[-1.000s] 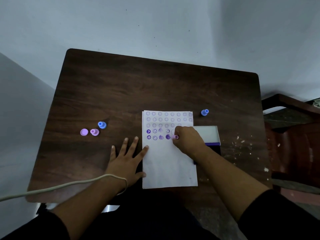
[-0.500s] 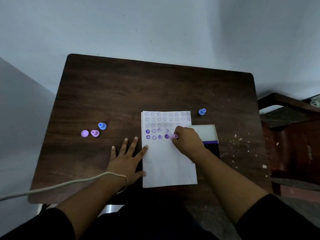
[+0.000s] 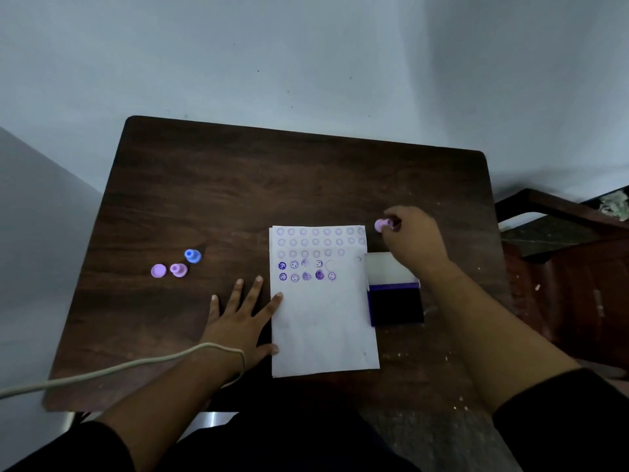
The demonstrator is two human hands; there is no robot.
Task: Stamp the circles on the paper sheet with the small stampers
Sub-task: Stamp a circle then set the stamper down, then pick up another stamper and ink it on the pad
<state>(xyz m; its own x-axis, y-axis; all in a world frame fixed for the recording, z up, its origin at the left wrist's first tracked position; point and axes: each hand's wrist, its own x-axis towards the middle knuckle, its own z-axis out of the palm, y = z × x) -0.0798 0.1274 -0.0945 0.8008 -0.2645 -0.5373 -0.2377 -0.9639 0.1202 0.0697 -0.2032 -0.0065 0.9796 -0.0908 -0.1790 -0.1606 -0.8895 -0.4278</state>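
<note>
A white paper sheet (image 3: 323,328) lies in the middle of the dark wooden table (image 3: 238,185). Rows of printed circles fill its top; two lower rows carry purple stamp marks. My right hand (image 3: 417,240) is off the paper, past its top right corner, and pinches a small pink stamper (image 3: 380,225) on its side. My left hand (image 3: 238,318) lies flat with fingers spread, its fingertips on the sheet's left edge. An open purple ink pad (image 3: 394,304) with its white lid (image 3: 386,269) sits by the sheet's right edge.
At the left of the table stand a blue stamper (image 3: 193,256), a pink stamper (image 3: 178,269) and a pink round cap (image 3: 158,270). A pale cable (image 3: 102,373) runs from my left wrist. A dark wooden chair (image 3: 561,253) stands to the right.
My right hand lifted the pink stamper off the stamped rows and carried it up and right, beyond the paper's corner where the blue stamper stood. My left hand stayed put.
</note>
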